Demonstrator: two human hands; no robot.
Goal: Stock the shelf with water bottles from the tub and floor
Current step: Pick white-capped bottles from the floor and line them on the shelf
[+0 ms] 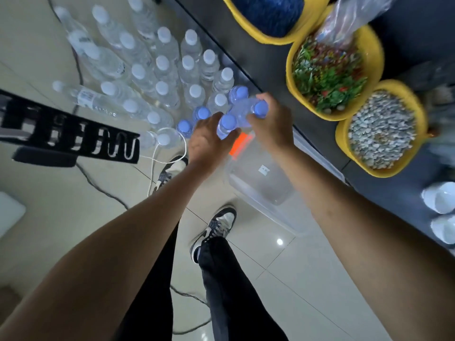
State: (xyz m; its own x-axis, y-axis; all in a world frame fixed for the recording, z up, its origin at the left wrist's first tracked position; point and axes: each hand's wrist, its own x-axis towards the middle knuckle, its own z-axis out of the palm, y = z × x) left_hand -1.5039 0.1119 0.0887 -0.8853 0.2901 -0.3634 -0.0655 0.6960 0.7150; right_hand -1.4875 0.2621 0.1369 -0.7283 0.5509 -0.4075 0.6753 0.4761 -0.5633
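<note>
The left hand (209, 140) is curled round the neck of a bottle (227, 123) with a blue cap; the thumb is on one side and the fingers on the other; this bottle stands up straight. The right hand (273, 121) is curled round a tilted bottle (259, 110), blue cap too; the two bottles are just beside each other, above the near end of the bunch on the floor (307, 279).

More blue caps (184, 126) stand just beside the left hand; behind them a big bunch of white-cap bottles (162, 62) stands on the floor, close together; a few at the far left lie on their sides (83, 96).

The tub (261, 183) is see-through; it sits on the floor under the right arm, next to the shelf (268, 60); an orange tag (240, 143) shows at its far end.

The shelf is dark and runs along the right; on it sit three yellow bowls; one (248, 25) has something blue in it; one (374, 45) has green plants; one (342, 134) has small stones; white bowls (438, 198) sit nearer.

A black rack (69, 134) is at the left; a white cord (152, 168) loops on the floor; two shoes (216, 225) stand on the tiles.
</note>
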